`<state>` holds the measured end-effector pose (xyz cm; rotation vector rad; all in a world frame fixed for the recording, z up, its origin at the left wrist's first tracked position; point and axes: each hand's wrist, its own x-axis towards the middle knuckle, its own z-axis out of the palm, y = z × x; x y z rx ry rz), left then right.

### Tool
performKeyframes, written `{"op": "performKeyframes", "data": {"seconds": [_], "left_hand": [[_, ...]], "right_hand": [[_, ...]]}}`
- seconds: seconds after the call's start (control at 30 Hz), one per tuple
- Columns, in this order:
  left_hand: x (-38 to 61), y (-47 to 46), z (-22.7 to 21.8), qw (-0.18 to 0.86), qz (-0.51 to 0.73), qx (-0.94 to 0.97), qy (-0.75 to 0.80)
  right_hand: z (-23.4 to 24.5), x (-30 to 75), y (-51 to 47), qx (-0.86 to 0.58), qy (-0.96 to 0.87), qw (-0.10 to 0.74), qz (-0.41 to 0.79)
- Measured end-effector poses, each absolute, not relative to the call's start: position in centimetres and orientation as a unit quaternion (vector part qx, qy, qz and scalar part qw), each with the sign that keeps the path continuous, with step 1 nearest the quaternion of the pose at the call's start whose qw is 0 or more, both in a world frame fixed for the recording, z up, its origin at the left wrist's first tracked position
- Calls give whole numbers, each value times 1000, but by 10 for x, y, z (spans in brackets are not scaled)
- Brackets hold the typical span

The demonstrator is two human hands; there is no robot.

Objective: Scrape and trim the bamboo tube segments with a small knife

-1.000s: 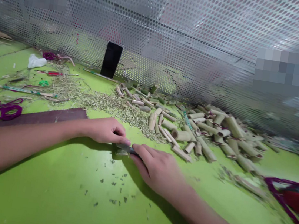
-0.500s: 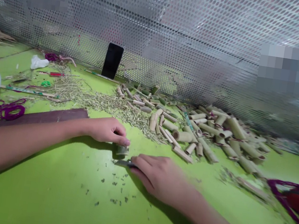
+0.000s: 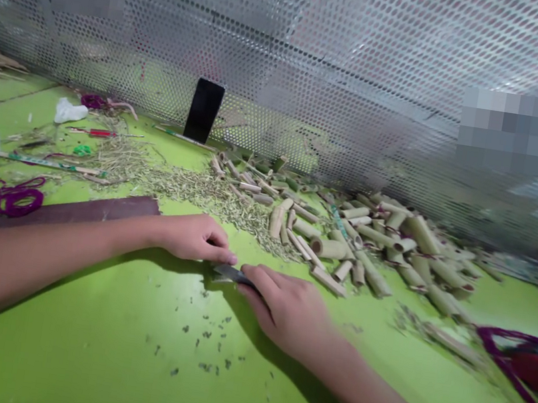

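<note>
the right hand (image 3: 286, 305) has its grip wrapped about a small knife (image 3: 237, 276), blade pointing toward the left hand; the left hand (image 3: 199, 238) has its grip pinched on a small bamboo piece (image 3: 221, 280), which sits low at the green desk (image 3: 99, 351), between the two hands, mostly hidden by the fingers and the blade; the blade lies across the piece, though whether it bites in i cannot tell; dark crumbs (image 3: 206, 335) are scattered on the desk just below; beyond the hands a heap of hollow bamboo tubes (image 3: 372, 236) spreads to the right, several with their mouths facing this way, their insides too dark to read; pale shavings (image 3: 204, 192) lie left of the heap; a brown board (image 3: 116, 207) lies partly behind the left forearm, with purple cord (image 3: 24, 200) coiled at its far left end; farther back are a crumpled white bag (image 3: 70, 111), its contents impossible to make out, a red-handled tool (image 3: 100, 132) and a dark phone (image 3: 204, 111) leaning upright against a perforated metal sheet (image 3: 291, 50)
</note>
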<state>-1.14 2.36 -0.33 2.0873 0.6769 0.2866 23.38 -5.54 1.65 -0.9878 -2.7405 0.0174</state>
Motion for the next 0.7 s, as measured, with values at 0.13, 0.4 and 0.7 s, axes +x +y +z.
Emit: {"op": "performKeyframes", "data": {"seconds": [0.13, 0.4, 0.7], "left_hand": [[-14, 24, -1, 448, 108, 851, 250], [-11, 21, 4, 430, 103, 858, 260], [-14, 24, 4, 434, 96, 863, 240]], "right_hand": [[16, 237, -57, -354, -930, 95, 33], [15, 232, -56, -366, -926, 94, -5], [18, 234, -59, -369, -927, 69, 17]]}}
